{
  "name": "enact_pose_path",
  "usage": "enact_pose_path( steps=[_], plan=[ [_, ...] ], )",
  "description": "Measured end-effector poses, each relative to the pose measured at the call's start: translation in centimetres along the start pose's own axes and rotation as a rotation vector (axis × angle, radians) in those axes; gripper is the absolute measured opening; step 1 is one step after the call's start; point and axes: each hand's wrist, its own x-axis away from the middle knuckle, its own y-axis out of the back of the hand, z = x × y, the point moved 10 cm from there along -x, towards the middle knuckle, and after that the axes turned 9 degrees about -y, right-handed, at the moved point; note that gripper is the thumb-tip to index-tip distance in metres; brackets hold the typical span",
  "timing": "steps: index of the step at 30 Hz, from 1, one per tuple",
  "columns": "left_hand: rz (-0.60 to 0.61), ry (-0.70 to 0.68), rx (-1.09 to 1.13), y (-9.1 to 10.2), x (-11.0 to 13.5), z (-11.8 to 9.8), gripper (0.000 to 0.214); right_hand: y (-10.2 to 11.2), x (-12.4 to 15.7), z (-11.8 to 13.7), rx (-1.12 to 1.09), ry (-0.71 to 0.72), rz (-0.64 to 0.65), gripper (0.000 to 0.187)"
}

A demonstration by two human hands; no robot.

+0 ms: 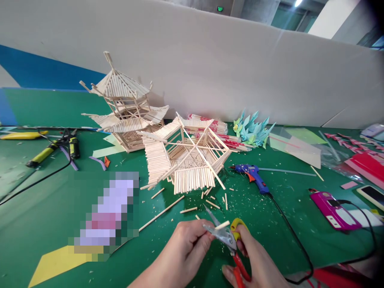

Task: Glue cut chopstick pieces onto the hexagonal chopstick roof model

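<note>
My right hand grips red-and-yellow-handled scissors low in the view, their metal blades pointing up and left. My left hand pinches a short wooden stick that lies across the blades. Just beyond the hands sits a hexagonal roof frame of wooden sticks on the green table, with a taller stick pagoda behind it to the left. Loose cut sticks and wood chips lie scattered between the frame and my hands.
A blue glue gun with a black cord lies right of the frame. Farther right are a pink device, a phone, and red and clear sheets. Teal paper cranes and stick bundles stand by the white partition. Yellow-handled pliers lie left.
</note>
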Motion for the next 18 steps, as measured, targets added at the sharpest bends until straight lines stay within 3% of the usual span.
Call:
enact_pose_path(
  steps=[3, 6, 9, 18],
  plan=[
    [0.085, 0.042, 0.156, -0.9, 0.2, 0.7, 0.033, 0.8, 0.6, 0.3, 0.059, 0.015, -0.04, 0.065],
    [0.202, 0.174, 0.442, -2.4, 0.9, 2.4, 0.034, 1.1, 1.0, 1.0, 0.081, 0.082, -0.054, 0.055],
    [0.25, 0.228, 0.593, -3.1, 1.4, 3.1, 0.034, 1.6, 1.1, 1.7, 0.075, 0.143, -0.051, 0.047],
    [0.178, 0.206, 0.475, -2.2, 1.3, 2.4, 0.035, 3.1, 1.3, 3.3, 0.003, 0.139, -0.081, 0.049]
  ],
)
